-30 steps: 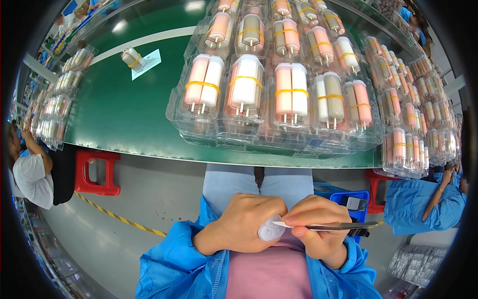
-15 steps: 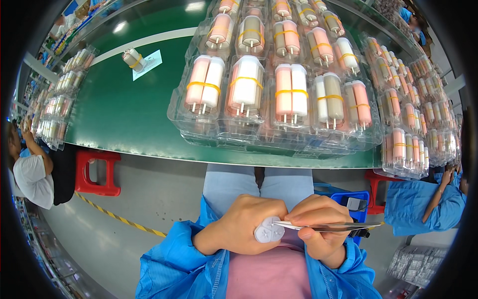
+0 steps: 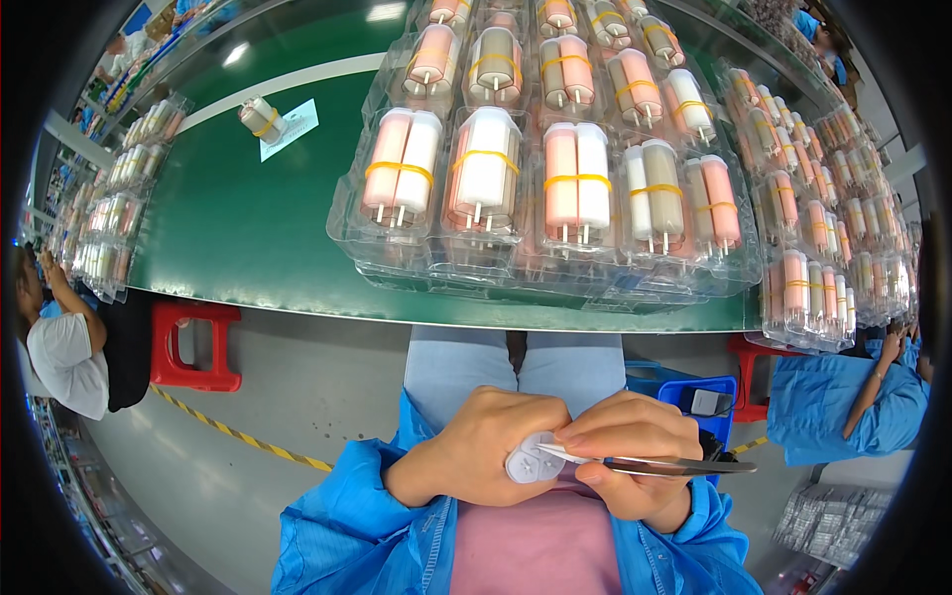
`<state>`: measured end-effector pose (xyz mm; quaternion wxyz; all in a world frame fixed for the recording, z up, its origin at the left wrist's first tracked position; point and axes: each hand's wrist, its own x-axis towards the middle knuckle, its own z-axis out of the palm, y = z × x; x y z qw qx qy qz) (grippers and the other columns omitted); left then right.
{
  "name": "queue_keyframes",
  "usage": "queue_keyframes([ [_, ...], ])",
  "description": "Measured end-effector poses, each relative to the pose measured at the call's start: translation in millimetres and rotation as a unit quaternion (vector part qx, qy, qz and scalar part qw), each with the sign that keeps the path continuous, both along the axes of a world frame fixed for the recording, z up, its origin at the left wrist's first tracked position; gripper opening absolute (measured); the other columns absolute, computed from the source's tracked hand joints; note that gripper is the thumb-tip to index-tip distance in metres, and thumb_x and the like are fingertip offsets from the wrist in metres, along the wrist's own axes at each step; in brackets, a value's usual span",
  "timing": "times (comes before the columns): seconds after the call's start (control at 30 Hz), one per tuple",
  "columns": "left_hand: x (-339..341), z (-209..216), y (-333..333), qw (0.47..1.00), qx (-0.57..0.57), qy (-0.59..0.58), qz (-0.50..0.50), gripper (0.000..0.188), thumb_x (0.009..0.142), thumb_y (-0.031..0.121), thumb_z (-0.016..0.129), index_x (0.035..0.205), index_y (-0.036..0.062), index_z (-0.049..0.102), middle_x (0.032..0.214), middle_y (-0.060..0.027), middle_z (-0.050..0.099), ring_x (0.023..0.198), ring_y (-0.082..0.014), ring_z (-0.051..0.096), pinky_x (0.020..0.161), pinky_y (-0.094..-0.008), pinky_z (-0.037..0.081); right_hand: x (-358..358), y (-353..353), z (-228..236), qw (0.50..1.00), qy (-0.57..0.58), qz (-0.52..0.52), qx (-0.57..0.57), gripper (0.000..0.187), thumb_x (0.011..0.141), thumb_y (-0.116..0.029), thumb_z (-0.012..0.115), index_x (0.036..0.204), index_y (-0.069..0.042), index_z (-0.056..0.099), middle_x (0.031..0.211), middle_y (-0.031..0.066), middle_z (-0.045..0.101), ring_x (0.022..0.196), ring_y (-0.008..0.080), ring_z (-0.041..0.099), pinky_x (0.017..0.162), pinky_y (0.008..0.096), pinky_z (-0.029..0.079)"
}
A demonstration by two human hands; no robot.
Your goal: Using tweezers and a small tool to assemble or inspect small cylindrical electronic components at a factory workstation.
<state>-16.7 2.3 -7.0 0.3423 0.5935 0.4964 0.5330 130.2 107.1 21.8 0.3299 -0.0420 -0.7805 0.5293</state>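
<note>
Over my lap, my left hand is closed round a piece whose pale, translucent three-lobed end shows at the thumb side; the rest of it is hidden in the fist. My right hand pinches a pair of metal tweezers. Their tips touch or lie just over the lobed end, and the dark metal back end sticks out to the right. Whether the tips grip anything is too small to tell.
On the green table stands a stacked clear plastic tray of pink, white and grey cylinder bundles with yellow bands. One bundle lies by a paper slip at left. Red stools, a blue bin and co-workers are around.
The tweezers have turned in my right hand, and their back end has dropped slightly. My left hand and the lobed piece stay nearly where they were.
</note>
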Motion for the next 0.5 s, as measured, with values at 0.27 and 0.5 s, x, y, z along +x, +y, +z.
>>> queue_keyframes([
  [0.27,1.4,3.0,-0.4,1.0,0.0,0.016,0.022,0.025,0.064,0.008,0.073,0.079,0.0066,0.053,0.066,-0.0087,0.056,0.058,-0.03,0.058,0.048,-0.0359,0.043,-1.9,-4.1,-0.3,0.998,0.012,-0.025,0.053,0.023,0.067,-0.005,0.078,0.087,0.003,0.069,0.084,0.0155,0.068,0.07,0.0262,0.067,0.06,0.0297,0.055],
  [0.5,3.1,1.9,-0.6,0.999,-0.003,0.032,0.033,0.024,0.064,0.009,0.073,0.078,0.0067,0.053,0.065,-0.0084,0.055,0.057,-0.0301,0.057,0.048,-0.0362,0.043,-3.5,-7.8,-1.1,0.998,0.012,-0.041,0.037,0.019,0.068,-0.003,0.076,0.085,0.003,0.069,0.08,0.0152,0.068,0.068,0.0258,0.066,0.059,0.029,0.054],
])
